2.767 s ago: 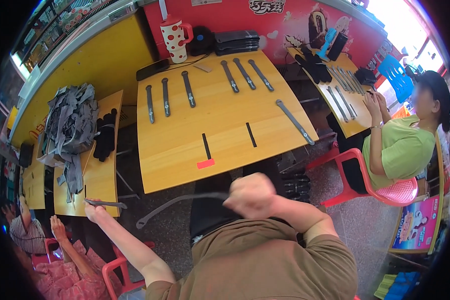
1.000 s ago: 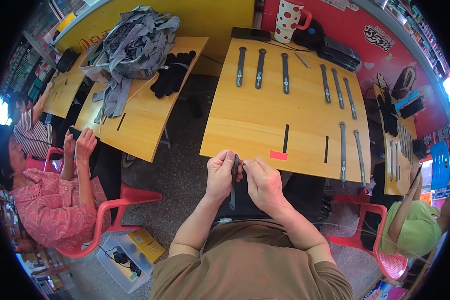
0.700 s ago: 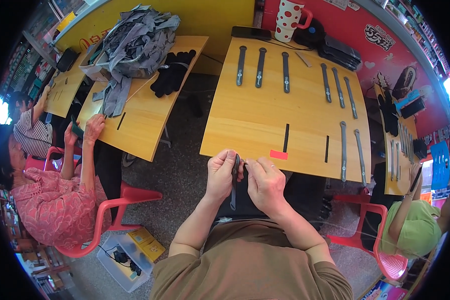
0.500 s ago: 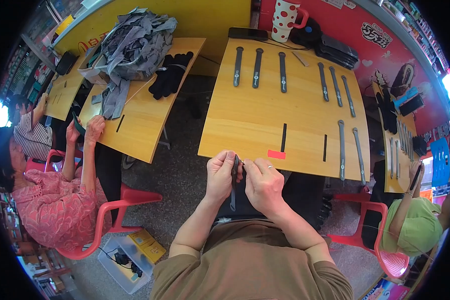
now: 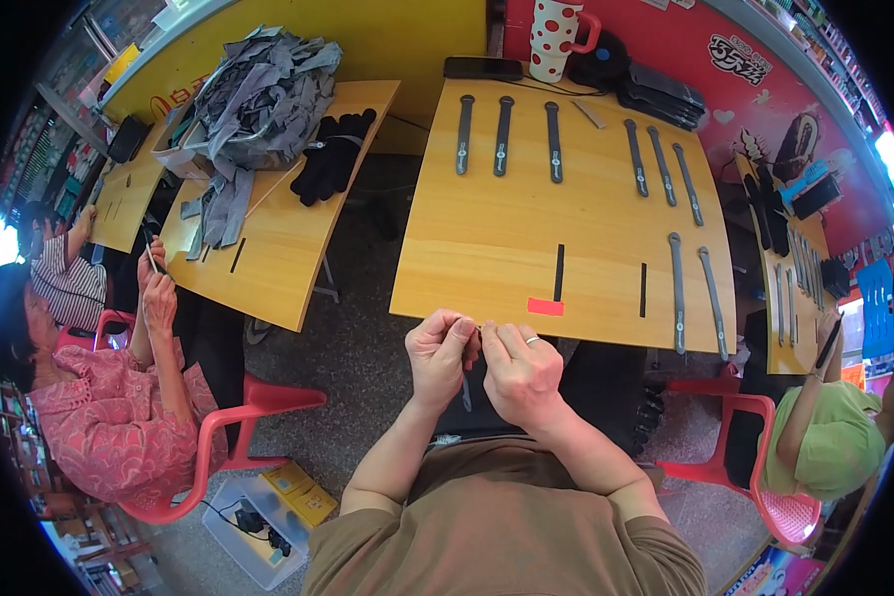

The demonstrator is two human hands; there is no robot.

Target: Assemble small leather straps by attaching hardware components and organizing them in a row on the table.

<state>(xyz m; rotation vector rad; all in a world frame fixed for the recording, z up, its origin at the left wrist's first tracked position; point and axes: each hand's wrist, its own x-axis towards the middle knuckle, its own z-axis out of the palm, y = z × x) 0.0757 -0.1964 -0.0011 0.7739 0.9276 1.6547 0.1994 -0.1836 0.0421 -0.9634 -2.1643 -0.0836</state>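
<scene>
Grey speckled concrete floor (image 5: 358, 358) underfoot. Square yellow wooden table (image 5: 566, 209) in middle, second yellow wooden table (image 5: 278, 238) to its left, third (image 5: 785, 288) at right edge. Yellow wall (image 5: 407, 35) behind, glossy red wall panel (image 5: 745, 79) beside it. Red plastic chairs (image 5: 258, 407) on both sides. Bright daylight glare (image 5: 889, 159) at far right.

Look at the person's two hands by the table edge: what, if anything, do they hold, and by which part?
Both the left hand and the right hand pinch the top end of a thin grey strap, which hangs down between them.
</scene>
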